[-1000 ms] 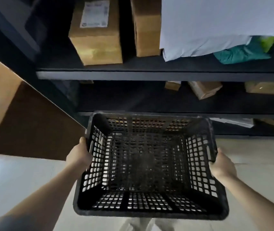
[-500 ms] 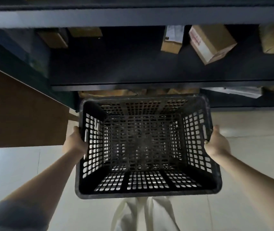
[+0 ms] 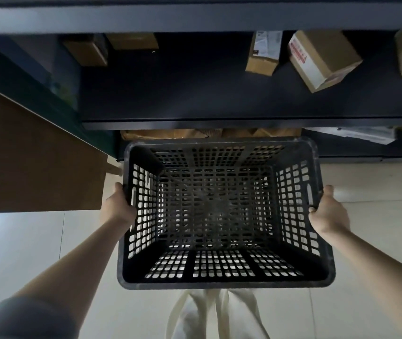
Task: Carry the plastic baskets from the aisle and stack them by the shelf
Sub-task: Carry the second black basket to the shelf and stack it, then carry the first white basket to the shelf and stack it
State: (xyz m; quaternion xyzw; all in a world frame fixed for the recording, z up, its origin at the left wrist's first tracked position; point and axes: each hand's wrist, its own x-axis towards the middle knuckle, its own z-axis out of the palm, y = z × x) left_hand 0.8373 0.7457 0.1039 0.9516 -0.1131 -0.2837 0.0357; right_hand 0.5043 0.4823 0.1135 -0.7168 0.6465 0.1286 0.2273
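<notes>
I hold a black perforated plastic basket (image 3: 222,281) in front of me, open side up and empty, above the pale tiled floor. My left hand (image 3: 118,207) grips its left rim by the handle slot. My right hand (image 3: 328,214) grips the right rim the same way. The basket's far edge sits just in front of the dark metal shelf (image 3: 219,123), at the level of its lowest tier.
Cardboard boxes (image 3: 322,58) lie on the shelf tier above the basket, and more brown boxes (image 3: 165,134) sit on the lowest tier behind it. A large brown board (image 3: 31,165) leans at the left. My pale trousers (image 3: 217,314) show below the basket.
The view has tilted down and the basket has gone lower and closer to the shelf's bottom tier. Both hands keep the same grip.
</notes>
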